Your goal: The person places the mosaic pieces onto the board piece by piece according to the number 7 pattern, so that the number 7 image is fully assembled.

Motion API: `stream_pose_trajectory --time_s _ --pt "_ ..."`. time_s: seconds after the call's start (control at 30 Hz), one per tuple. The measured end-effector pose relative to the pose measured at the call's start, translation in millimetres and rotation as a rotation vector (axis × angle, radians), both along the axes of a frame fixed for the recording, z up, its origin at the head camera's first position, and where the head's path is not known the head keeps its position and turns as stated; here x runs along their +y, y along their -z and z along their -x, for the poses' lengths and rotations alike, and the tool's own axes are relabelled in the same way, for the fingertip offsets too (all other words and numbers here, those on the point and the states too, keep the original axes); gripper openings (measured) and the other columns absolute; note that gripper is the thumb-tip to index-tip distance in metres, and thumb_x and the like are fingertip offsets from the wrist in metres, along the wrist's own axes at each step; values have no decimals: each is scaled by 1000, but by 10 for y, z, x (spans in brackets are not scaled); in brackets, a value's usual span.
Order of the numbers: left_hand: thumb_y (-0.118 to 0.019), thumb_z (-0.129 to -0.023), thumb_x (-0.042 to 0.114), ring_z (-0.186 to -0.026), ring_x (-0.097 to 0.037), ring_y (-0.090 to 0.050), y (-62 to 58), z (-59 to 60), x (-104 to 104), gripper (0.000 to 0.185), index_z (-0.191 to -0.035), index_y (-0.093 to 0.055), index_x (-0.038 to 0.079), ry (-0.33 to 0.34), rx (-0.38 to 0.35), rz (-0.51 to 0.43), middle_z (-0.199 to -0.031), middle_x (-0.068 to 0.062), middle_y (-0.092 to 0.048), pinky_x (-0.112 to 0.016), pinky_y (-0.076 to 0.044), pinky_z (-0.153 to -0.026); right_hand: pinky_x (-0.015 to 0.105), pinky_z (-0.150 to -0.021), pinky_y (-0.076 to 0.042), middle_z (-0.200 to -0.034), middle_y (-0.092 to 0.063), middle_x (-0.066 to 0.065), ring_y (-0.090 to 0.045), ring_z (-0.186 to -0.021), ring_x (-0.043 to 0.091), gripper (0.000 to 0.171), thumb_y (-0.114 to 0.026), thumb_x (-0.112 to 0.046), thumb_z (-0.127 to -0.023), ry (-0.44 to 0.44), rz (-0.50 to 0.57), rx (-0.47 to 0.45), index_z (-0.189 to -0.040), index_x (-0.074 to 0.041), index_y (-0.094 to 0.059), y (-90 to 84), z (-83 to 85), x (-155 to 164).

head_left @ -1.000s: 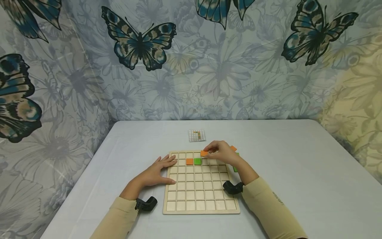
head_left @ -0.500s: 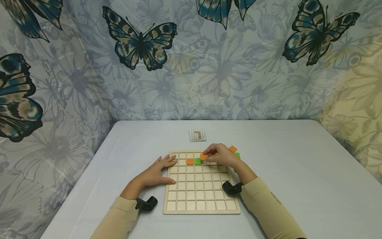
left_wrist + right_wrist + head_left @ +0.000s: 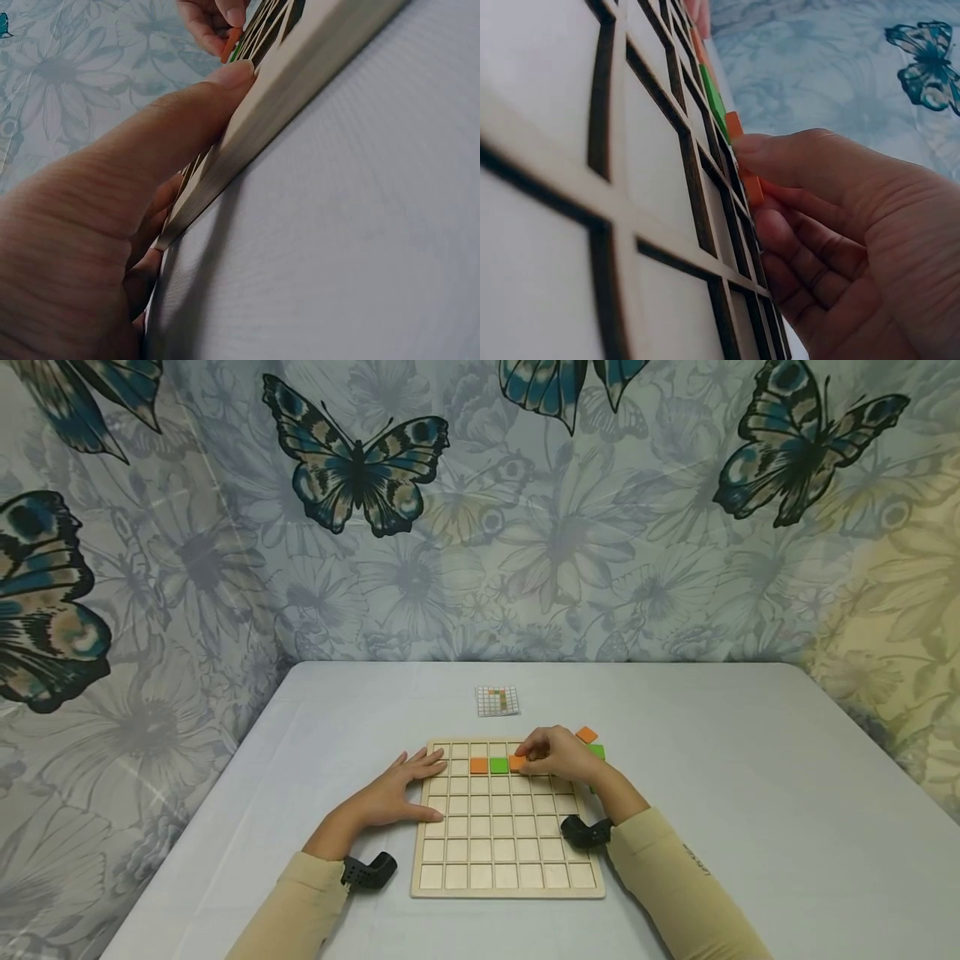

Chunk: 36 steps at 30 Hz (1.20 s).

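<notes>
A wooden grid board lies on the table. In its second row from the far edge sit an orange square tile and, to its right, a green square tile. My right hand pinches another orange tile between thumb and fingers, at the cell just right of the green one. The thumb covers part of this held tile in the right wrist view. My left hand rests on the board's left edge, fingers spread, the thumb lying on the rim.
Beyond the board lies a small card printed with a grid and coloured squares. A loose orange tile and a green tile lie at the board's far right, partly behind my right hand. A butterfly-patterned cloth hangs behind the table.
My right hand has brought the pinched orange tile from the far row toward me and slightly right, down beside the green tile. The left hand stays on the board's edge.
</notes>
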State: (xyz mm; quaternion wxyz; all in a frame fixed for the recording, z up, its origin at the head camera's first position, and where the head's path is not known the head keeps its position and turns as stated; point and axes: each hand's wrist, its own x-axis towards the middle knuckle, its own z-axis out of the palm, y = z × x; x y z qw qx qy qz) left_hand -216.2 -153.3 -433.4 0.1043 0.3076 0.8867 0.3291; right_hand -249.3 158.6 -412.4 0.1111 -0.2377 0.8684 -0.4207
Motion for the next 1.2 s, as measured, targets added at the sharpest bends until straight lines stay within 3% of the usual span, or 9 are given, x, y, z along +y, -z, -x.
stream_pose_trajectory --time_s 0.67,1.03,1.2 --pt "-73 -70 49 -142 -24 -8 23 5 -4 86 -141 -38 14 -7 -7 19 -152 0 -21 -46 3 -116 25 -70 -49 -94 -62 7 -55 -80 11 21 -72 -13 -79 -14 5 37 -98 -5 -68 53 1 9" --pt "-73 -69 51 -142 -20 -7 39 25 -5 87 -141 -38 16 -14 -7 29 -151 3 -21 -45 3 -116 26 -70 -49 -99 -62 16 -56 -84 19 26 -71 -12 -79 -31 25 41 -101 2 -66 31 -19 1" --pt "-73 -69 51 -142 -21 -8 45 27 -3 87 -140 -38 16 -11 -2 20 -151 2 -22 -45 3 -116 24 -71 -49 -97 -63 11 -56 -83 15 24 -72 -14 -78 -18 11 39 -98 -2 -68 37 -12 -1"
